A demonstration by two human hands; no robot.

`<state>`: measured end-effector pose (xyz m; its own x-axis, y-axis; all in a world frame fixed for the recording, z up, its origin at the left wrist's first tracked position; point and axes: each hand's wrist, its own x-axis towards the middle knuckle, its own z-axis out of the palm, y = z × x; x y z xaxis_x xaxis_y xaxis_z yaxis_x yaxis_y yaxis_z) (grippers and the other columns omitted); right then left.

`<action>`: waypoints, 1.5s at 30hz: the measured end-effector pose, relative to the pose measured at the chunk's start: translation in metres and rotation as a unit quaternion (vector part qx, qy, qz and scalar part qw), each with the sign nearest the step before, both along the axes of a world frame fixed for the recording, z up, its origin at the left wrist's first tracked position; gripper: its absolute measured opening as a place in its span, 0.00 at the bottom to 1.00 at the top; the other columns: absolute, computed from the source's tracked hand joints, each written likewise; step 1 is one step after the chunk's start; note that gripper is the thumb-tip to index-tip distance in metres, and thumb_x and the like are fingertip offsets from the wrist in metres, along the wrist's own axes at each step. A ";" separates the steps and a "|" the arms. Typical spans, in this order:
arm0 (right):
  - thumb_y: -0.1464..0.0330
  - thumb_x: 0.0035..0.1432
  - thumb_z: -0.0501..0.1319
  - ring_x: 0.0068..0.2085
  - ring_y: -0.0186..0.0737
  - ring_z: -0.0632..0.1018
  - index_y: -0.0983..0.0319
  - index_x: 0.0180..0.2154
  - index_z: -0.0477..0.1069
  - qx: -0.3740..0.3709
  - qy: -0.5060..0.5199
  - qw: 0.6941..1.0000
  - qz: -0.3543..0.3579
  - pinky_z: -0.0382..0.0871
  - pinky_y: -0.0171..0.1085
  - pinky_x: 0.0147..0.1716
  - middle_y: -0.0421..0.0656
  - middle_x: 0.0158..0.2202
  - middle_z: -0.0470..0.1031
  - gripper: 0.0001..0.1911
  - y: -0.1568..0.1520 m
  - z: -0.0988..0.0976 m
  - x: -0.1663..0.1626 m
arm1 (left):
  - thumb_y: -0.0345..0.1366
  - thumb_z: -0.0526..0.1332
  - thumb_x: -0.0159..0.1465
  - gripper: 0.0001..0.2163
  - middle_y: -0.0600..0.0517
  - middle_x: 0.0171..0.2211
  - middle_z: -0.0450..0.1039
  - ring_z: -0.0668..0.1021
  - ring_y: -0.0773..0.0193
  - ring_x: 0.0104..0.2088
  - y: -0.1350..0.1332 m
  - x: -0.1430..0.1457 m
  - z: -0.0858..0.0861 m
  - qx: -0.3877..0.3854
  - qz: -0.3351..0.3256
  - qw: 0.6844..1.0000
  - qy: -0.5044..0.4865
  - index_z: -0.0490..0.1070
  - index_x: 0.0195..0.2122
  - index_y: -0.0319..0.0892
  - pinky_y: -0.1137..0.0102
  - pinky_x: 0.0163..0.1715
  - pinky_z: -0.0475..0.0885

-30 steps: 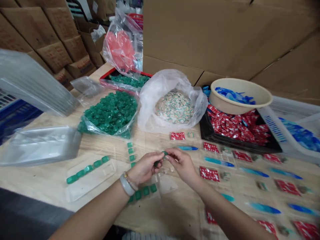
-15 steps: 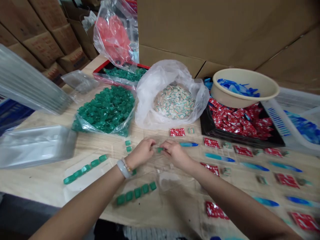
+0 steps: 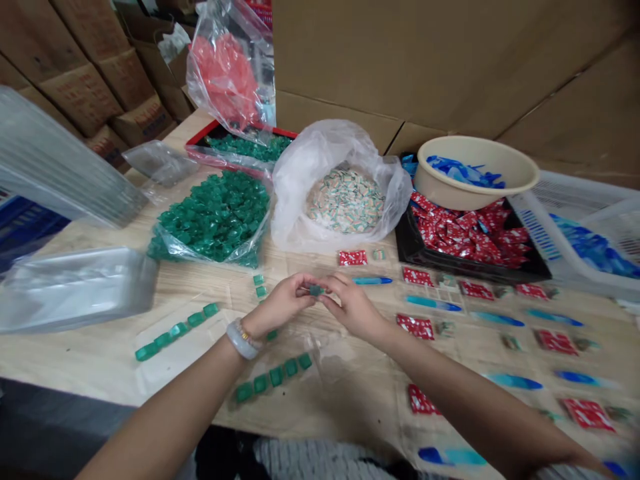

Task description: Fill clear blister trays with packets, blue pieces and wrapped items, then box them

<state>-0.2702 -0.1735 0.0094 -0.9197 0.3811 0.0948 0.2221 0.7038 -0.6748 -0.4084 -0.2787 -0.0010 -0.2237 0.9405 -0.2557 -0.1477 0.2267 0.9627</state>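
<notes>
My left hand (image 3: 283, 302) and my right hand (image 3: 351, 308) meet over the middle of the table. Pinched between their fingertips is a small green translucent block (image 3: 316, 290); the fingers partly cover it. Just left of my left wrist, a short column of green blocks (image 3: 260, 291) runs partly behind my forearm. A slanted row of green blocks (image 3: 276, 377) lies below my hands, near clear plastic film. Another such row (image 3: 179, 329) rests on a pale sheet to the left. Beyond my right hand are a blue spatula-shaped piece (image 3: 373, 281) and a red printed packet (image 3: 353, 258).
A bag of green blocks (image 3: 213, 217), a white bag of small patterned squares (image 3: 345, 200) and a black tray of red packets (image 3: 470, 240) stand behind. A beige basin (image 3: 465, 197) sits on that tray. Clear plastic trays (image 3: 75, 290) stand left. Several packets and blue pieces cover the right side.
My hands have come closer together, and the green block is now lifted between my fingertips. The view has shifted slightly.
</notes>
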 end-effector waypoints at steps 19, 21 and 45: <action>0.73 0.52 0.57 0.39 0.39 0.68 0.62 0.38 0.72 0.145 -0.128 0.980 0.054 0.60 0.38 0.39 0.45 0.35 0.69 0.10 0.037 -0.027 -0.025 | 0.26 0.55 0.53 0.04 0.48 0.36 0.65 0.69 0.61 0.39 0.005 0.013 -0.020 -0.029 -0.009 0.896 0.444 0.68 0.29 0.38 0.65 0.43 0.64; 0.71 0.53 0.56 0.40 0.41 0.67 0.61 0.37 0.72 0.211 -0.163 0.960 0.081 0.58 0.40 0.40 0.46 0.34 0.69 0.09 0.033 -0.023 -0.024 | 0.26 0.55 0.53 0.04 0.48 0.36 0.64 0.69 0.63 0.38 0.000 0.019 -0.021 -0.035 -0.046 0.894 0.445 0.67 0.26 0.38 0.67 0.42 0.65; 0.70 0.58 0.49 0.37 0.39 0.73 0.61 0.41 0.67 0.300 -0.190 0.935 -0.011 0.62 0.33 0.33 0.47 0.37 0.72 0.12 0.099 0.005 -0.102 | 0.26 0.44 0.62 0.13 0.41 0.41 0.64 0.73 0.55 0.40 0.165 -0.120 0.011 -0.106 -0.052 0.709 0.695 0.64 0.43 0.34 0.64 0.37 0.66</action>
